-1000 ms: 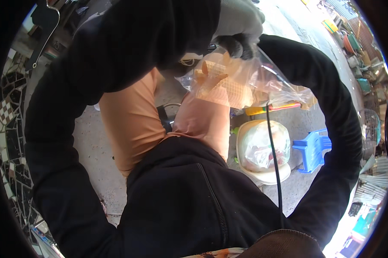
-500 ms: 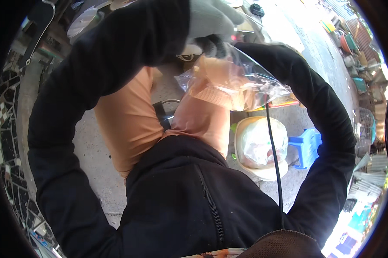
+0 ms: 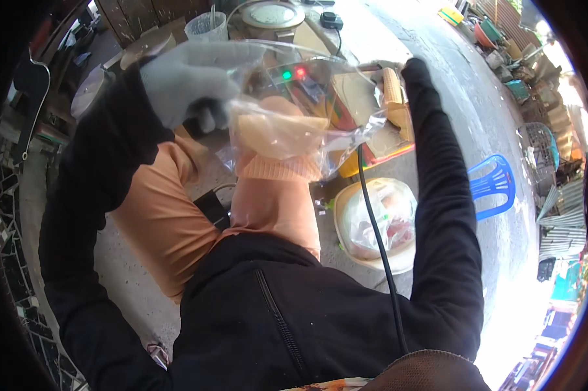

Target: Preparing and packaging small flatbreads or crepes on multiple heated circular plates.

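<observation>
My left hand point(image 3: 190, 88), in a grey glove with dark fingertips, grips a clear plastic bag point(image 3: 352, 140) at upper centre. Pale tan wafer-like pieces point(image 3: 278, 133) show in the bag above my right thigh. My right hand point(image 3: 416, 70), at the end of the outstretched dark sleeve, is beside a cardboard box point(image 3: 401, 130) holding a wafer stack point(image 3: 390, 88); its fingers cannot be made out. Small green and red lights point(image 3: 294, 73) show through the bag.
A cream tub point(image 3: 343, 228) with a plastic bag inside stands right of my legs, crossed by a black cable point(image 3: 382, 247). A blue plastic chair point(image 3: 505, 195) is farther right. A cup point(image 3: 204, 29), round-lidded appliance point(image 3: 272, 16) and black plug point(image 3: 331, 21) stand ahead.
My left hand has moved left and down with the bag. My right arm has straightened away from the bag toward the box. More of the things ahead have come into view.
</observation>
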Tool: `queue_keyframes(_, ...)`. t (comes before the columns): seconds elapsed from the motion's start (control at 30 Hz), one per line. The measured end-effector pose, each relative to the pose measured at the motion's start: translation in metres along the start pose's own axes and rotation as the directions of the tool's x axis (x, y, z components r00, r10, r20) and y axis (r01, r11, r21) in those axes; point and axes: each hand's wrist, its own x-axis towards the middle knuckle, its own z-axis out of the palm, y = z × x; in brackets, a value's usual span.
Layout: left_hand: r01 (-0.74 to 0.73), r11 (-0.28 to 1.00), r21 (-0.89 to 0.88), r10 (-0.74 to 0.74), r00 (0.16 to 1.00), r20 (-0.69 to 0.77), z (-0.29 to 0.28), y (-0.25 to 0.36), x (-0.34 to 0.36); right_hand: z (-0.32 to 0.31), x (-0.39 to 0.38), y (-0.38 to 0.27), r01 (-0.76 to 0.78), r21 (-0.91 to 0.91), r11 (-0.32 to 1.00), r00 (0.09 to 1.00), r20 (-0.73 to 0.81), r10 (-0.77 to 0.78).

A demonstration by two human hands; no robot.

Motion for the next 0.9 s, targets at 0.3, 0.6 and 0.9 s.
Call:
queue_keyframes(0.3,0.084,0.996,0.009,-0.082,0.991,-0.104,-0.003,-0.003,-0.016,0.030,-0.053,-0.130,-0.260,0.468,0.845,0.947,-0.046,0.317)
queue_keyframes(0.6,0.067,0.996,0.059,-0.064,0.997,-0.047,0.006,0.013,-0.009,-0.068,-0.075,-0.094,0.009,0.995,0.098,0.959,-0.036,0.282)
queue_keyframes(0.9,0.011,0.991,0.132,-0.013,1.000,0.015,-0.007,0.009,-0.011,-0.249,-0.171,-0.273,-0.027,0.940,-0.340,0.735,-0.212,-0.644)
